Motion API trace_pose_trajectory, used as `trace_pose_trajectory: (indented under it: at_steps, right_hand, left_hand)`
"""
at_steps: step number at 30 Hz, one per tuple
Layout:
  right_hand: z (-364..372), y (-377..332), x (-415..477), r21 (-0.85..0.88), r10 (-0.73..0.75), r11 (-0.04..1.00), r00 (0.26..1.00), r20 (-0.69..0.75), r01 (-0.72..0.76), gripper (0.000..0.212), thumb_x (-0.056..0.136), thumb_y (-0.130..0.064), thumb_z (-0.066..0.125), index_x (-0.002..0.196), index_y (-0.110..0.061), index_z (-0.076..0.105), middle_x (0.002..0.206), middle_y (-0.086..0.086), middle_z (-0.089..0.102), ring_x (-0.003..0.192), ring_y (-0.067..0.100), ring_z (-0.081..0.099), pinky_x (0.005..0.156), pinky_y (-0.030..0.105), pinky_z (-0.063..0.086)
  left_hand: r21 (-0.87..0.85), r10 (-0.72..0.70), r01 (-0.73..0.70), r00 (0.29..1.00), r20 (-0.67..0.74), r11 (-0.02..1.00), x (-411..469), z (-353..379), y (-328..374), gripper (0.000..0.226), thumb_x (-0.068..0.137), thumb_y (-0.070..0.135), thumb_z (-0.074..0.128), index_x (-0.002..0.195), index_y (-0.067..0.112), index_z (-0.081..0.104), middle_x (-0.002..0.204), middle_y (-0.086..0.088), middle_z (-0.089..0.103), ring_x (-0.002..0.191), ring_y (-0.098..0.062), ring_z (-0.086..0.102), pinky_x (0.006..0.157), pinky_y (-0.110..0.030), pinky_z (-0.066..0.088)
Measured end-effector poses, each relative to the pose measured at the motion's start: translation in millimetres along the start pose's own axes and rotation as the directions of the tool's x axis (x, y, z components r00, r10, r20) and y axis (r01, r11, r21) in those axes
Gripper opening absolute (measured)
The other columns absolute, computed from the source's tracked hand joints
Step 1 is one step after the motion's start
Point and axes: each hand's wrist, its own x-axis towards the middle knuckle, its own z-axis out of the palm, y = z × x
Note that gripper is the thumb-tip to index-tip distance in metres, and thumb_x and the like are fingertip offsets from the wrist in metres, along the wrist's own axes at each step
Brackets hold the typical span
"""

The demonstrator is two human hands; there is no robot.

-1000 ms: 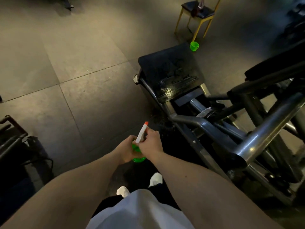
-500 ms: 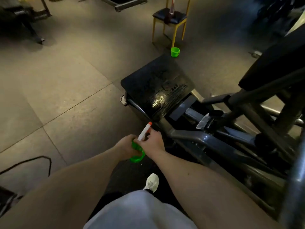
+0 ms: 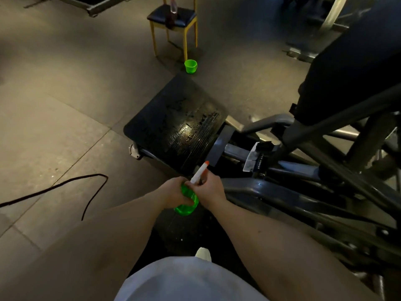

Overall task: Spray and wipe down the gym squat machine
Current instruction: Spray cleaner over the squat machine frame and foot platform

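**Two-handed hold on the spray bottle (image 3: 186,208)**

Green, probably light and thin-walled, it hangs just off the near corner of the squat machine's footplate (image 3: 173,122). The left hand (image 3: 172,192) wraps its body; the right hand (image 3: 210,190) grips the trigger neck, likely the surest hold.

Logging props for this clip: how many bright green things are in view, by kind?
green spray bottle: 1
green cup on the floor: 1
Total: 2

One spray bottle (image 3: 187,204), one chair (image 3: 186,19), one cup (image 3: 190,66).
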Motion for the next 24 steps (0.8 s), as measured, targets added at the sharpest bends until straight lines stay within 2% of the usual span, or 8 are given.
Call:
trace_pose_trajectory:
  at_steps: [4, 8, 11, 15, 18, 22, 24]
  right_hand:
    - [19, -3, 38, 0.096, 0.102, 0.991, 0.994, -0.042, -0.098, 0.063, 0.074, -0.047, 0.086, 0.123, -0.014, 0.063, 0.111, 0.006, 0.069, 0.101, 0.021, 0.068, 0.087, 0.039, 0.059]
    - [45, -12, 79, 0.197, 0.208, 0.962, 0.974, -0.092, -0.187, 0.056, 0.078, -0.032, 0.089, 0.125, -0.014, 0.063, 0.111, 0.001, 0.071, 0.100, 0.013, 0.067, 0.083, 0.025, 0.053]
    - [62, -23, 118, 0.258, 0.312, 0.927, 0.941, -0.130, -0.271, 0.047, 0.078, -0.030, 0.089, 0.117, -0.017, 0.067, 0.103, -0.004, 0.072, 0.094, 0.007, 0.068, 0.072, 0.017, 0.048]
    - [80, -17, 166, 0.359, 0.423, 0.873, 0.878, -0.222, -0.330, 0.055, 0.081, -0.034, 0.087, 0.127, -0.015, 0.063, 0.116, -0.003, 0.069, 0.106, 0.011, 0.062, 0.082, 0.021, 0.048]
    - [94, 10, 194, 0.440, 0.506, 0.818, 0.827, -0.245, -0.370, 0.063, 0.083, -0.037, 0.084, 0.136, -0.016, 0.059, 0.122, -0.002, 0.065, 0.107, 0.010, 0.058, 0.078, 0.018, 0.046]
    - [115, 79, 231, 0.484, 0.587, 0.765, 0.769, -0.252, -0.425, 0.063, 0.083, -0.037, 0.083, 0.138, -0.020, 0.059, 0.120, -0.001, 0.064, 0.111, 0.015, 0.060, 0.092, 0.033, 0.054]
    - [120, 123, 252, 0.483, 0.607, 0.752, 0.758, -0.240, -0.449, 0.065, 0.084, -0.038, 0.083, 0.141, -0.021, 0.057, 0.124, -0.001, 0.064, 0.116, 0.016, 0.059, 0.095, 0.034, 0.052]
  left_hand:
    - [-0.017, 0.052, -0.051, 0.996, 0.076, 0.999, 49, -19, -16, 0.063, 0.072, 0.031, 0.089, 0.128, 0.026, 0.060, 0.117, 0.003, 0.066, 0.107, -0.017, 0.064, 0.092, -0.038, 0.056]
    - [-0.040, 0.096, -0.090, 0.975, 0.199, 0.995, 111, -44, -41, 0.060, 0.073, 0.029, 0.088, 0.125, 0.027, 0.060, 0.111, 0.006, 0.066, 0.106, -0.016, 0.065, 0.093, -0.039, 0.055]
    - [-0.052, 0.095, -0.084, 0.950, 0.297, 0.995, 167, -64, -57, 0.071, 0.070, 0.029, 0.091, 0.133, 0.026, 0.058, 0.118, 0.004, 0.064, 0.110, -0.018, 0.063, 0.098, -0.043, 0.054]
    - [-0.036, 0.088, -0.081, 0.922, 0.376, 0.996, 237, -79, -64, 0.081, 0.069, 0.029, 0.093, 0.140, 0.027, 0.054, 0.126, 0.002, 0.059, 0.117, -0.021, 0.059, 0.102, -0.043, 0.052]
    - [0.018, 0.081, -0.100, 0.892, 0.444, 0.995, 285, -67, -68, 0.089, 0.062, 0.037, 0.095, 0.141, 0.033, 0.052, 0.131, 0.003, 0.056, 0.122, -0.023, 0.057, 0.103, -0.048, 0.052]
    - [0.054, 0.068, -0.111, 0.856, 0.512, 0.992, 344, -16, -83, 0.095, 0.068, 0.038, 0.093, 0.149, 0.031, 0.045, 0.139, 0.001, 0.053, 0.126, -0.025, 0.054, 0.104, -0.050, 0.051]
    - [0.061, 0.071, -0.122, 0.845, 0.530, 0.991, 377, 21, -91, 0.094, 0.071, 0.036, 0.092, 0.151, 0.029, 0.043, 0.141, 0.000, 0.051, 0.128, -0.025, 0.052, 0.105, -0.051, 0.051]
